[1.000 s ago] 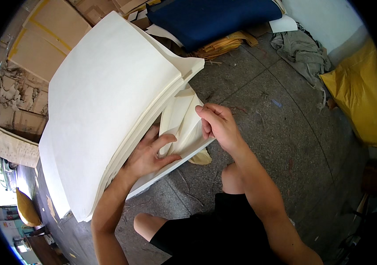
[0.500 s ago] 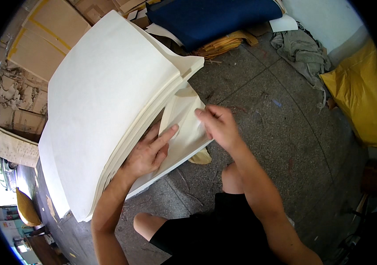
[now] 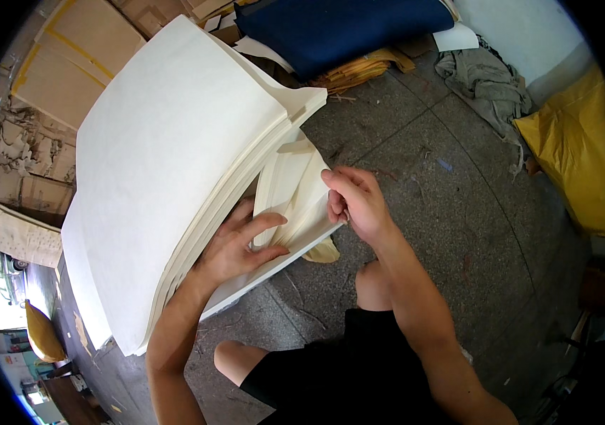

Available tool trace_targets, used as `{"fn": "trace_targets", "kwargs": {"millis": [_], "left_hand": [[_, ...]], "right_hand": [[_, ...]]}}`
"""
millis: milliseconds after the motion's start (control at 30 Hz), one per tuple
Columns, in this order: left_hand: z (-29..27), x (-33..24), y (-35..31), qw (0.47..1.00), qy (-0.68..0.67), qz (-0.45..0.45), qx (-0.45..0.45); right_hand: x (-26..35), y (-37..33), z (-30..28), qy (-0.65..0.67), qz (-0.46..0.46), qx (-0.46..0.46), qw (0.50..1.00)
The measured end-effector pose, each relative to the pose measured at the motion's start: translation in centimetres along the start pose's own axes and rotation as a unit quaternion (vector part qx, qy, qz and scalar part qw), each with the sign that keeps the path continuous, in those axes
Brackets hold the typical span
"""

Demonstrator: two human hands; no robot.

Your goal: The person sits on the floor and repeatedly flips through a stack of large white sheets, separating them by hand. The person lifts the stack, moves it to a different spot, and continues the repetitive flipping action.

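Note:
A tall stack of large white sheets (image 3: 175,134) lies to the left, its upper part raised over a gap at the near right corner. My left hand (image 3: 235,244) reaches into that gap beneath the raised sheets. Its thumb and forefinger are spread apart, while the other fingers are partly hidden under the stack. Loose cream-white sheets (image 3: 306,188) lie folded and bent inside the gap, just beyond these fingertips. My right hand (image 3: 359,202) is closed at the right edge of these sheets, pinching a sheet between thumb and curled fingers.
A dark blue roll (image 3: 345,32) lies at the back over folded yellow material (image 3: 363,71). Grey cloth (image 3: 487,88) and a yellow sack (image 3: 575,149) are by the right wall. Cardboard (image 3: 90,53) stands at the left. A pale scrap (image 3: 322,251) pokes out beneath the stack.
My left thumb and forefinger have spread apart. My right hand has shifted slightly right with the sheet edge, and the loose sheets in the gap now lie more fanned out.

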State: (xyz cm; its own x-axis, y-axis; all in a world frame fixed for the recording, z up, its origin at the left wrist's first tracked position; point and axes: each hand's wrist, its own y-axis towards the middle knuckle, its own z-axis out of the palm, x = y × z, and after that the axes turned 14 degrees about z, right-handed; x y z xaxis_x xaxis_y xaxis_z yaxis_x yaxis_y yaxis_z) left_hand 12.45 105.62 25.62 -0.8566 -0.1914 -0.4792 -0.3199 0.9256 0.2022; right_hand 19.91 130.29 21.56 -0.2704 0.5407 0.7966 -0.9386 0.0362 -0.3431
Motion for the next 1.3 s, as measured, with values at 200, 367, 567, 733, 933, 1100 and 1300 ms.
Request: {"fn": "trace_targets", "kwargs": {"millis": [200, 367, 567, 733, 933, 1100, 1300], "left_hand": [[-0.1, -0.3, 0.3, 0.997, 0.079, 0.023, 0.007], [-0.6, -0.5, -0.1, 0.999, 0.025, 0.002, 0.035], [0.3, 0.0, 0.3, 0.999, 0.008, 0.043, -0.019], [-0.5, -0.6, 0.7, 0.999, -0.026, 0.027, -0.009], [-0.4, -0.4, 0.1, 0.998, 0.065, 0.009, 0.025], [-0.1, -0.3, 0.1, 0.998, 0.044, 0.041, 0.006], [0.1, -0.4, 0.2, 1.0, 0.002, 0.021, -0.009]], "right_hand": [[-0.7, 0.2, 0.2, -0.133, -0.048, -0.062, 0.988], [0.3, 0.1, 0.7, -0.062, 0.007, -0.035, 0.997], [0.1, 0.1, 0.6, -0.056, 0.001, -0.029, 0.998], [-0.6, 0.0, 0.0, -0.048, -0.01, -0.031, 0.998], [-0.5, 0.2, 0.9, -0.169, -0.047, -0.088, 0.981], [-0.1, 0.2, 0.4, -0.061, -0.003, -0.025, 0.998], [0.0, 0.0, 0.4, -0.054, -0.005, -0.014, 0.998]]}}
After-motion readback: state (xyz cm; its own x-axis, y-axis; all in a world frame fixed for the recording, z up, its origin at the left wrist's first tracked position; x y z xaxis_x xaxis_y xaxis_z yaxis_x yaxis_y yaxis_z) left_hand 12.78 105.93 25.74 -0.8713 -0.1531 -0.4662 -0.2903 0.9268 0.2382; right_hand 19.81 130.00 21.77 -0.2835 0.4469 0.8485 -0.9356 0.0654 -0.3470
